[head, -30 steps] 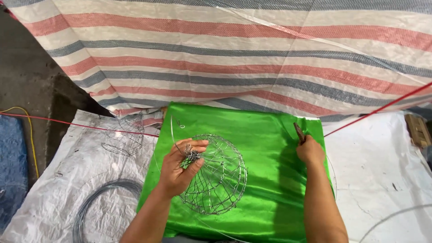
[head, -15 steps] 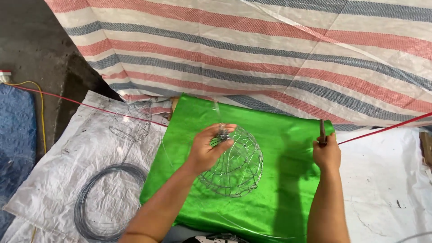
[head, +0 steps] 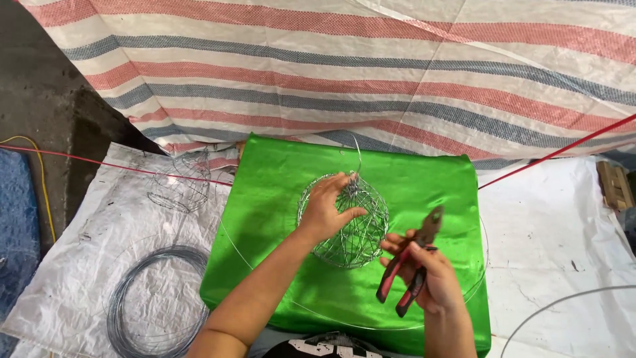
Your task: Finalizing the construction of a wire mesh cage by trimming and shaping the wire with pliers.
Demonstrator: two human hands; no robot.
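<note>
Though the wire ends at its knotted top blur together and the left hand [head: 328,211] hides part of it, the wire ball [head: 344,222], an open grey mesh dome, sits on green cloth [head: 278,219], left fingers pinching its top, right hand [head: 427,275] curled round red-handled pliers [head: 411,262].

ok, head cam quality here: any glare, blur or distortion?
Head view: sharp overall, light even and soft. Sheen on the green cloth. Left hand on the wire cage and right hand with pliers crisp. Thin wire strands hard to resolve; slight wide-angle bowing at the edges.
</note>
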